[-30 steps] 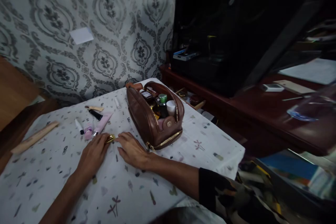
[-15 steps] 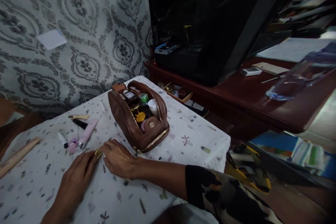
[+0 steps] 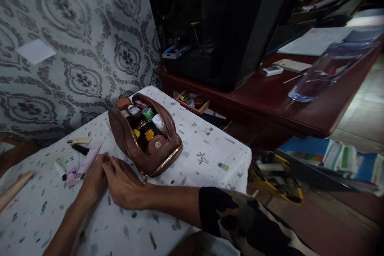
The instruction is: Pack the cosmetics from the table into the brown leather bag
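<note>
My left hand (image 3: 96, 180) and my right hand (image 3: 124, 182) meet close together above the cloth, fingers curled and pressed to each other. Whatever lies between the fingertips is hidden now; half a second ago a small gold-coloured item showed at the left fingertips. Just beyond my right hand stands an unzipped brown toiletry bag (image 3: 120, 133), holding several bottles, among them a green-capped jar (image 3: 147, 113) and a white-capped one (image 3: 157, 120). Beside my left hand lie a pink tube (image 3: 90, 159), a small lilac bottle (image 3: 72, 178), a black tube (image 3: 80, 149) and a white tube (image 3: 60, 169).
A white patterned cloth (image 3: 207, 144) covers the table. A wooden stick-like piece (image 3: 16, 189) lies at the left. Behind on the right, a dark red desk (image 3: 300, 116) carries a large black case (image 3: 204, 48) and a clear bottle (image 3: 324, 72). A small open drawer (image 3: 192, 106) juts below it.
The view has swung slightly right, so everything sits further left. My hands have come together, and the gold-coloured item at the left fingertips is out of sight.
</note>
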A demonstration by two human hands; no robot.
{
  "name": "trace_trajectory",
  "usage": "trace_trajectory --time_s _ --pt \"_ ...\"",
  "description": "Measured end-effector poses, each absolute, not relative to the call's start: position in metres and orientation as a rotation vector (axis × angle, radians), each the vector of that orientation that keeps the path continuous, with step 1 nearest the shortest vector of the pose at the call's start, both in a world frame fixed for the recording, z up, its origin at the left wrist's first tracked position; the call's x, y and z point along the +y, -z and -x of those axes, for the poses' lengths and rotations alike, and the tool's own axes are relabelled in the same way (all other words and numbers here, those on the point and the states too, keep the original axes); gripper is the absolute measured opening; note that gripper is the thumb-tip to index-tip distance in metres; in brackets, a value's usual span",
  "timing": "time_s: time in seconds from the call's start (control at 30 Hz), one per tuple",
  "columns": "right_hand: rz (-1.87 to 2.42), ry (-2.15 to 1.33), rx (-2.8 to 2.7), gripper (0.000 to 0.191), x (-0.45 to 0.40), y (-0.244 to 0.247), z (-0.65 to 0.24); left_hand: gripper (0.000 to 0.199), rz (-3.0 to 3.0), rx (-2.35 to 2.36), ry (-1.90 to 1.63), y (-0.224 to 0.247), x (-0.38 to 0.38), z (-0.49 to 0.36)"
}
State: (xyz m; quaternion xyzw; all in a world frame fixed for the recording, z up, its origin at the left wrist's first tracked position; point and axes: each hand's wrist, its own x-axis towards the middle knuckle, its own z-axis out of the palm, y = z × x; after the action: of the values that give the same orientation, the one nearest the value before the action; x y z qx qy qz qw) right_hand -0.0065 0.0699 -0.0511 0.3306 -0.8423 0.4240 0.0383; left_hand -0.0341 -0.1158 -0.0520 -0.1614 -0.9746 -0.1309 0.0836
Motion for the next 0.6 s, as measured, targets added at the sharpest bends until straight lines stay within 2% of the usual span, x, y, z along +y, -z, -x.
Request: trace_trajectory --time_s 0.07,0.23,0.4,0.5,0.6 --pt "-1.021 -1.272 -2.631 0.079 0.072 0.047 0.005 0.035 0.513 -2.940 0.460 0.052 -0.114 0.022" --pt "-1.046 -1.235 -2.667 0.067 0.080 0.038 0.001 0.038 0.398 -2.985 0.357 0.043 -0.113 -0.008" --pt "-1.006 -1.336 -2.745 0.065 0.076 0.040 0.002 0.029 0.426 -3.036 0.412 0.031 -0.104 -0.007" --pt "-0.947 -1.469 -2.737 0.064 0.070 0.046 0.005 0.028 0.349 -3.070 0.645 0.023 -0.102 0.003" --pt "-0.837 -1.661 -2.675 0.045 0.065 0.050 0.010 0.042 0.096 -2.961 1.085 0.013 -0.102 0.010"
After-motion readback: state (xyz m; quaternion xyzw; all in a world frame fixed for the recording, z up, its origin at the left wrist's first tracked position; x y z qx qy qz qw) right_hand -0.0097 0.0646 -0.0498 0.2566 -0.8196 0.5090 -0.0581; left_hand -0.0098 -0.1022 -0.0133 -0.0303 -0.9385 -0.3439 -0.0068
